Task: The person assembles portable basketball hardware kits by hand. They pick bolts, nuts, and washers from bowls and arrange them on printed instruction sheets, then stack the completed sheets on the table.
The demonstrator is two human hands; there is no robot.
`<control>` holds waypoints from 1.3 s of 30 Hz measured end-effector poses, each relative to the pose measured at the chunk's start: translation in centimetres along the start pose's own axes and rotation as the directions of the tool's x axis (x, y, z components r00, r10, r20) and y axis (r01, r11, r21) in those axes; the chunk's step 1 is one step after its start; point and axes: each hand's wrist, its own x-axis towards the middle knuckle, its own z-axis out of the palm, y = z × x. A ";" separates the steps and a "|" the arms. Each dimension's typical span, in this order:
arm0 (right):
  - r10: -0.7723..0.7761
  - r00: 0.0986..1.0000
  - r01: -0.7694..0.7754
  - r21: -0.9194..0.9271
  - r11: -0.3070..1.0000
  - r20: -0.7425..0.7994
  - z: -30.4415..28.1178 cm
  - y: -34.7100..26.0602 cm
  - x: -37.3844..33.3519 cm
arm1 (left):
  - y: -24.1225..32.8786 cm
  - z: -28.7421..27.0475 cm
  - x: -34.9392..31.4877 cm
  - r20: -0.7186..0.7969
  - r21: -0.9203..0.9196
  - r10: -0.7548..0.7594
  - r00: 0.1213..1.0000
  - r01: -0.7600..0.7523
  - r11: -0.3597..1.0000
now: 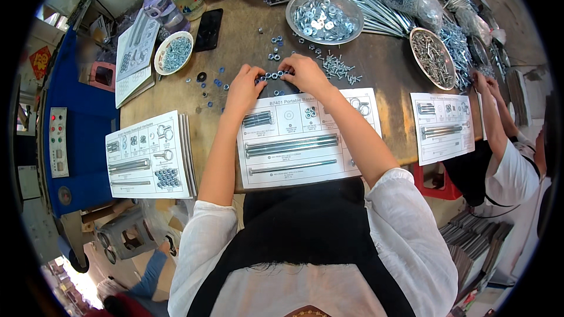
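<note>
Between my hands lies a short row of small metal hex nuts [271,76] on the worktable. My left hand [245,82] has its fingers bent and closed on the left end of the row. At the right end, the curled fingers of my right hand [305,72] close on the nuts there. Just beyond sit a few loose nuts [274,57], and more with blue rings [218,83] lie scattered left of my left hand. Under my forearms is a printed hardware card [305,164] showing bolts, nuts and a washer.
A bowl of washers [325,16] stands beyond my right hand, near loose screws [339,67]. Left are a bowl of screws [174,53], a black phone [209,29] and a card stack [147,158]. Long bolts [370,0] lie far right. A co-worker's hands [486,87] are at right.
</note>
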 end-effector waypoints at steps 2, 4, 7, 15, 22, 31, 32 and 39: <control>0.037 0.999 -0.037 0.073 0.997 -0.003 -0.8 -0.2 -0.5 | 0.0 0.1 0.5 0.011 0.014 0.024 1.000 -0.024 1.000; 0.082 0.997 -0.081 0.175 0.981 0.000 -2.1 -0.6 -2.2 | -0.2 0.2 0.0 -0.006 -0.004 0.021 1.000 -0.021 1.000; 0.163 0.984 -0.178 0.348 0.920 0.073 -7.1 -1.9 -6.6 | 0.9 -0.4 -1.0 -0.012 -0.221 -0.129 0.992 0.123 0.967; 0.284 0.948 -0.298 0.089 0.950 0.143 -14.3 -2.0 -21.9 | 16.5 3.7 -7.0 0.525 -0.418 0.321 0.788 -0.091 0.904; 0.340 0.940 -0.340 -0.019 0.940 0.020 -13.3 -1.0 -25.5 | 18.5 11.6 -8.9 0.417 -0.213 0.421 0.806 -0.363 0.907; 0.320 0.947 -0.318 0.074 0.945 -0.018 -12.6 -0.2 -26.4 | 18.4 11.6 -11.1 0.351 -0.305 0.403 0.845 -0.304 0.902; 0.317 0.948 -0.314 0.077 0.946 -0.019 -12.5 -0.3 -26.4 | 18.4 11.6 -11.2 0.339 -0.308 0.415 0.844 -0.317 0.897; 0.320 0.947 -0.319 0.061 0.946 -0.017 -12.4 -0.5 -26.8 | 18.8 11.5 -12.2 0.335 -0.293 0.432 0.837 -0.344 0.892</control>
